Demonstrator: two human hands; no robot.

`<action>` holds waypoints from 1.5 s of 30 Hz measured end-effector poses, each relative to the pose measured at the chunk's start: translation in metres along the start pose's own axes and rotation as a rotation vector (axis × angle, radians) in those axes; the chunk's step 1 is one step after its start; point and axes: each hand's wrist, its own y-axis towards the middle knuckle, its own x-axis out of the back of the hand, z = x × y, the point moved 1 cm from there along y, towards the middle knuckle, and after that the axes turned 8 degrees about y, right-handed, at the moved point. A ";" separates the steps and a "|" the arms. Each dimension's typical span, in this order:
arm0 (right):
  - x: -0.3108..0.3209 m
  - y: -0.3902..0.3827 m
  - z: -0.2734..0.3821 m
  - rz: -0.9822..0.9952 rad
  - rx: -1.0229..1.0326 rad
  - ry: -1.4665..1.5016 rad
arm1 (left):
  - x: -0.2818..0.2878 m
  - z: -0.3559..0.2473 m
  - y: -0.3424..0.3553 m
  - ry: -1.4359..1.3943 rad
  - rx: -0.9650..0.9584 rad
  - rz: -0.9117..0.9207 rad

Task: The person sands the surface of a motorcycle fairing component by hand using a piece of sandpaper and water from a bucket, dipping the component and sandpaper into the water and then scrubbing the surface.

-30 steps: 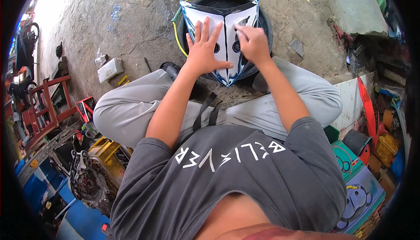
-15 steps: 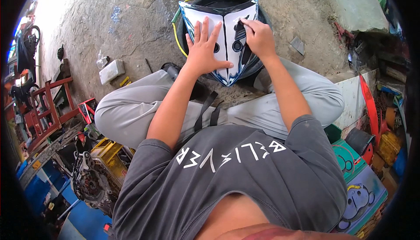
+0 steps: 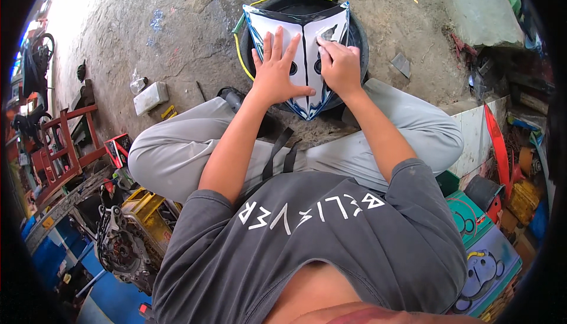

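Observation:
A shield-shaped motorcycle fairing panel [image 3: 289, 25], white with a black centre line and blue-and-black edges, lies across a black round basin [image 3: 361, 43] between my bent legs. My left hand [image 3: 275, 71] rests flat on its left half, fingers spread and thumb across the centre line. On the right half, my right hand [image 3: 341, 69] is closed, with its fingertips pressed together against the white face beside a dark marking. Whatever is pinched there, if anything, is too small to make out. Round holes show near both hands, the right one partly covered.
A yellow-green hose [image 3: 237, 46] curves around the basin's left rim. On the concrete lie a white block [image 3: 151, 98], a clear bottle [image 3: 138, 82] and a grey metal plate [image 3: 401, 65]. An engine part [image 3: 121, 247] sits at lower left, gasket packs [image 3: 487, 274] at lower right.
My right hand has slid toward the centre line and slightly nearer me, uncovering part of the panel's right edge. The left hand stays spread in place; the panel has shifted very slightly.

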 end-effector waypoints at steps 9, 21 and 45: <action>0.001 0.000 0.005 0.030 -0.027 0.056 | -0.001 -0.001 -0.001 -0.011 -0.002 0.001; 0.012 0.008 -0.005 0.029 0.022 0.002 | 0.002 -0.002 0.000 0.003 -0.003 0.004; 0.018 0.017 -0.025 -0.071 -0.091 0.124 | -0.002 -0.004 0.001 -0.004 -0.018 -0.020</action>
